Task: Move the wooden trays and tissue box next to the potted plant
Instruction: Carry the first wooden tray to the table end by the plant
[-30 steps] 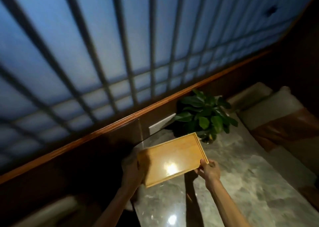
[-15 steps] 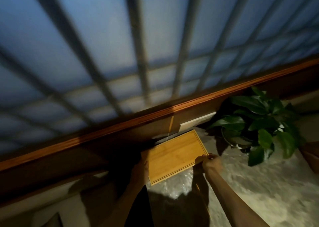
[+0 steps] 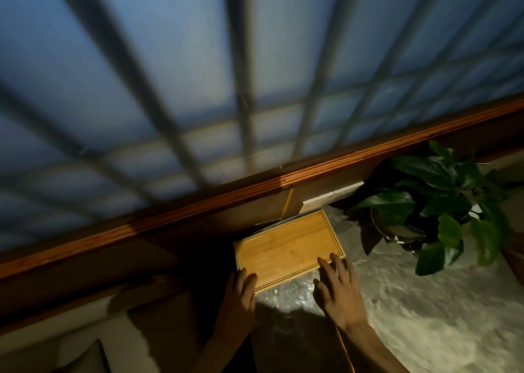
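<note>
A light wooden tray (image 3: 287,248) lies flat on the marble tabletop (image 3: 442,313), close to the wall and left of the potted plant (image 3: 436,202). My left hand (image 3: 238,296) rests at the tray's near left corner, fingers loosely apart and touching its edge. My right hand (image 3: 338,290) is spread open at the near right corner, fingertips on the tray's rim. Neither hand grips the tray. No tissue box is in view.
A wooden rail (image 3: 255,191) runs along the wall under a large gridded window (image 3: 255,75). A white strip (image 3: 331,197) sits against the wall behind the tray. A pale cushion (image 3: 85,353) lies at the lower left.
The tray has been set down on the table by the wall. Both hands have let go of its ends and now lie open at its near corners.
</note>
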The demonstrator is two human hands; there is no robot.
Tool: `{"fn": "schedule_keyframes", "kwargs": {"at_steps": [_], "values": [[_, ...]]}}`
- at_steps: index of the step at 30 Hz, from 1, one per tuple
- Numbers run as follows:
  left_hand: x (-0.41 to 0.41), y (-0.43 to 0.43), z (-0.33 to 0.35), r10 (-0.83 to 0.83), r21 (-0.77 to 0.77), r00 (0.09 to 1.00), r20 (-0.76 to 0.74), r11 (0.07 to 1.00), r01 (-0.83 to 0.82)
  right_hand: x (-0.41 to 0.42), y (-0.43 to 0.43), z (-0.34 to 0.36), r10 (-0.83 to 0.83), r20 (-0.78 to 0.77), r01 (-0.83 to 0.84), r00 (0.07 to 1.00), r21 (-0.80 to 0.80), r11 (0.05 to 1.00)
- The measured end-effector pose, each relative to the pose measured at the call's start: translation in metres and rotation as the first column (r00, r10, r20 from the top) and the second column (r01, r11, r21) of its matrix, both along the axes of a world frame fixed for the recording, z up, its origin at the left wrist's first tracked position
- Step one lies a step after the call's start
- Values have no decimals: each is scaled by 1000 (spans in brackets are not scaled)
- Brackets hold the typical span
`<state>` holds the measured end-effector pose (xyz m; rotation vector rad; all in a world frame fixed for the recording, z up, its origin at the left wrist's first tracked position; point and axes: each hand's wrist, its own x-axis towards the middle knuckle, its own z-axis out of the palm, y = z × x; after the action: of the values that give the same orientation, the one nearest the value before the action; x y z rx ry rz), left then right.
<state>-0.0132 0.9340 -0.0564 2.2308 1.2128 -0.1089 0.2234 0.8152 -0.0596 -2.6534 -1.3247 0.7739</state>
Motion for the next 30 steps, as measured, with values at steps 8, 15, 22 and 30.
{"fn": "schedule_keyframes", "kwargs": {"at_steps": [8, 15, 22, 30], "values": [[24, -13, -17, -174, -42, 985, 14, 984, 175, 8, -7, -16, -21, 97, 37, 995, -175, 984], [73, 2, -15, -296, -59, 939, -176, 955, 290, 45, -6, -17, -143, 48, 150, 989, -190, 970], [98, 7, -13, -338, -86, 925, -174, 941, 328, 66, 1, -14, -268, 71, 277, 961, -220, 936], [108, 9, -15, -374, -114, 890, -261, 927, 356, 70, 3, -6, -307, 13, 303, 952, -211, 930]]}}
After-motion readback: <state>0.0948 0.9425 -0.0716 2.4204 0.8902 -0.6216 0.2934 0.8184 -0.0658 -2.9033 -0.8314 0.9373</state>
